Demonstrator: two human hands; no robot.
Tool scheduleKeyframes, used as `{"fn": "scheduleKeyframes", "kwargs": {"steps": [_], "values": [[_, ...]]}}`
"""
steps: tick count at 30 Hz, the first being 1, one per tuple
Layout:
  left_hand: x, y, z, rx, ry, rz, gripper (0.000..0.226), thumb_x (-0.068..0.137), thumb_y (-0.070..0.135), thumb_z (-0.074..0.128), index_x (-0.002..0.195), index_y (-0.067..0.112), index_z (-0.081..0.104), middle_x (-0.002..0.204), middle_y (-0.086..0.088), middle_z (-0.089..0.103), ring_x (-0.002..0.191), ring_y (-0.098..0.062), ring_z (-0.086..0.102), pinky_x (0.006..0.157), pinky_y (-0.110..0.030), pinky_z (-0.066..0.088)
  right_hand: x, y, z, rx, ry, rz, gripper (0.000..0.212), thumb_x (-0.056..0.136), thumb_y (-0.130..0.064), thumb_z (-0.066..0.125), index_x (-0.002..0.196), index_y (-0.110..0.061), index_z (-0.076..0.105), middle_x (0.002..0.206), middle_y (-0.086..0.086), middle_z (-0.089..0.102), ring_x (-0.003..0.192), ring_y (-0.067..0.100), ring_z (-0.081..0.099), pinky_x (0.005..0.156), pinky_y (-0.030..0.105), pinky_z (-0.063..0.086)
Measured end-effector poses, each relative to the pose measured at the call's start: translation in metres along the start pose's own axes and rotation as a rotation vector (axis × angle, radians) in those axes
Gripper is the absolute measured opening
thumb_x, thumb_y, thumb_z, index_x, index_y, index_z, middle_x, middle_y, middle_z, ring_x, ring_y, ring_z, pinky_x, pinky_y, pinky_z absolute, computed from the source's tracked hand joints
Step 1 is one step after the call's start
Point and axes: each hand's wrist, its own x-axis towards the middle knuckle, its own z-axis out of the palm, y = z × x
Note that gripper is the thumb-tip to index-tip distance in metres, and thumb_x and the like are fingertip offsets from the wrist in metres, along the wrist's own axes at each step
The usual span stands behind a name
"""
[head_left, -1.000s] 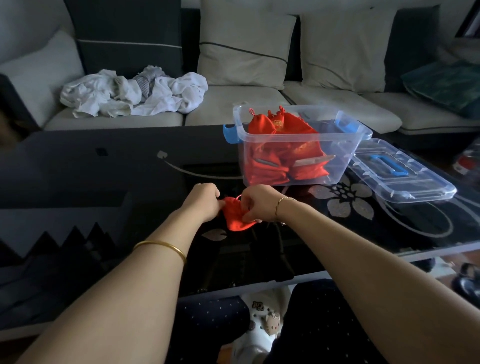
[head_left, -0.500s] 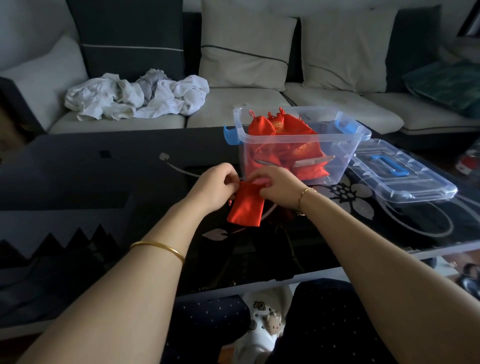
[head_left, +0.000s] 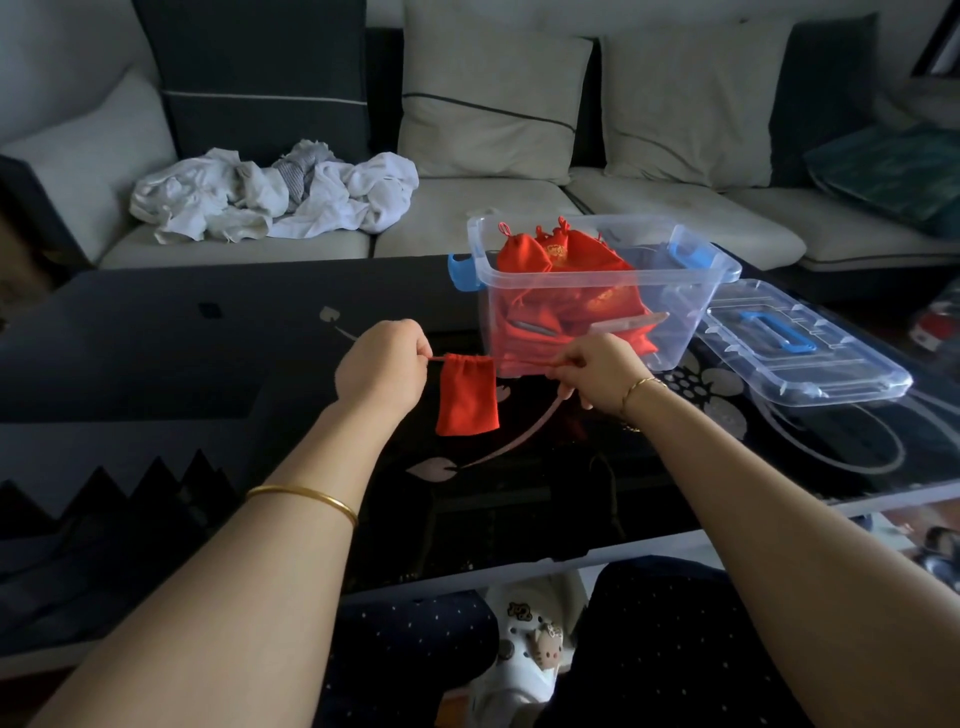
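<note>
While its mouth is drawn shut, the red pouch hangs just in front of the clear box. Left hand and right hand each pinch one end of the drawstring, stretched taut. Judged step: closing. Next move likely calls for freeing one end and lifting the pouch into the box.

Crumpled white clothes lie on the sofa, a clear lid on the table.
</note>
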Motion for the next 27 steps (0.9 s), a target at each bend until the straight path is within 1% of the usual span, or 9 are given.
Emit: {"fn": "scheduleKeyframes", "kwargs": {"steps": [3, 6, 10, 13, 15, 17, 21, 25, 27], "values": [[0.005, -0.002, -0.002, 0.084, -0.048, -0.071, 0.020, 0.095, 0.012, 0.049, 0.104, 0.014, 0.066, 0.103, -0.006, 0.063, 0.087, -0.024, 0.061, 0.066, -0.032, 0.045, -0.001, 0.001, 0.000, 0.067, -0.011, 0.011, 0.019, 0.092, -0.008, 0.048, 0.100, -0.007, 0.066, 0.080, 0.009, 0.072, 0.032, 0.002, 0.047, 0.044, 0.012, 0.041], [0.010, -0.011, -0.002, 0.125, -0.059, -0.143, 0.018, 0.094, 0.013, 0.050, 0.100, 0.014, 0.067, 0.094, -0.008, 0.064, 0.079, -0.024, 0.060, 0.054, -0.030, 0.038, -0.005, 0.000, -0.003, 0.291, -0.075, 0.059, 0.023, 0.095, -0.008, 0.046, 0.114, -0.002, 0.058, 0.081, 0.010, 0.070, 0.033, 0.000, 0.047, 0.036, 0.010, 0.034], [0.013, -0.023, -0.001, 0.119, -0.005, -0.246, 0.018, 0.093, 0.011, 0.051, 0.091, 0.003, 0.067, 0.081, -0.015, 0.063, 0.073, -0.032, 0.061, 0.046, -0.029, 0.032, -0.013, -0.002, -0.012, 0.602, -0.275, 0.119, 0.021, 0.097, -0.012, 0.044, 0.109, -0.001, 0.058, 0.076, 0.006, 0.068, 0.042, 0.002, 0.053, 0.041, 0.015, 0.034], [0.014, -0.026, -0.002, 0.084, 0.019, -0.317, 0.024, 0.094, 0.017, 0.050, 0.078, 0.004, 0.063, 0.091, -0.018, 0.065, 0.080, -0.036, 0.063, 0.046, -0.028, 0.030, -0.017, -0.001, -0.019, 0.679, -0.372, 0.135, 0.025, 0.099, -0.018, 0.041, 0.100, -0.005, 0.062, 0.072, 0.004, 0.069, 0.047, 0.005, 0.055, 0.047, 0.016, 0.038], [0.015, -0.027, -0.003, 0.067, 0.025, -0.338, 0.028, 0.095, 0.022, 0.051, 0.073, 0.008, 0.061, 0.085, -0.016, 0.064, 0.072, -0.032, 0.060, 0.047, -0.029, 0.031, -0.017, -0.001, -0.021, 0.682, -0.347, 0.156, 0.032, 0.100, -0.026, 0.039, 0.093, -0.006, 0.063, 0.068, 0.004, 0.067, 0.047, 0.006, 0.055, 0.046, 0.016, 0.039], [0.017, -0.029, -0.002, 0.044, 0.027, -0.348, 0.027, 0.095, 0.026, 0.053, 0.078, 0.008, 0.064, 0.081, -0.014, 0.061, 0.068, -0.029, 0.056, 0.046, -0.028, 0.031, -0.016, 0.000, -0.020, 0.659, -0.261, 0.195, 0.039, 0.100, -0.032, 0.038, 0.081, -0.007, 0.061, 0.061, 0.004, 0.063, 0.042, 0.007, 0.052, 0.042, 0.017, 0.036], [0.017, -0.030, -0.001, 0.009, 0.029, -0.364, 0.032, 0.094, 0.028, 0.054, 0.084, 0.000, 0.065, 0.088, -0.019, 0.066, 0.063, -0.028, 0.053, 0.045, -0.028, 0.030, -0.012, 0.006, -0.015, 0.683, -0.080, 0.347, 0.046, 0.097, -0.040, 0.043, 0.062, -0.012, 0.055, 0.045, -0.002, 0.053, 0.034, 0.007, 0.044, 0.041, 0.017, 0.032], [0.013, -0.028, -0.003, -0.072, 0.041, -0.335, 0.035, 0.094, 0.030, 0.054, 0.089, -0.004, 0.063, 0.086, -0.018, 0.064, 0.068, -0.032, 0.056, 0.053, -0.033, 0.037, -0.009, 0.010, -0.013, 0.859, 0.003, 0.491, 0.042, 0.093, -0.038, 0.052, 0.057, -0.015, 0.051, 0.043, -0.003, 0.049, 0.034, 0.008, 0.041, 0.041, 0.016, 0.031], [0.012, -0.027, -0.003, -0.147, 0.042, -0.314, 0.032, 0.094, 0.031, 0.053, 0.093, 0.001, 0.066, 0.085, -0.019, 0.062, 0.072, -0.030, 0.057, 0.062, -0.036, 0.041, -0.008, 0.009, -0.011, 0.971, 0.003, 0.554, 0.040, 0.092, -0.036, 0.052, 0.057, -0.016, 0.050, 0.043, -0.003, 0.048, 0.033, 0.008, 0.041, 0.040, 0.015, 0.031]]}}
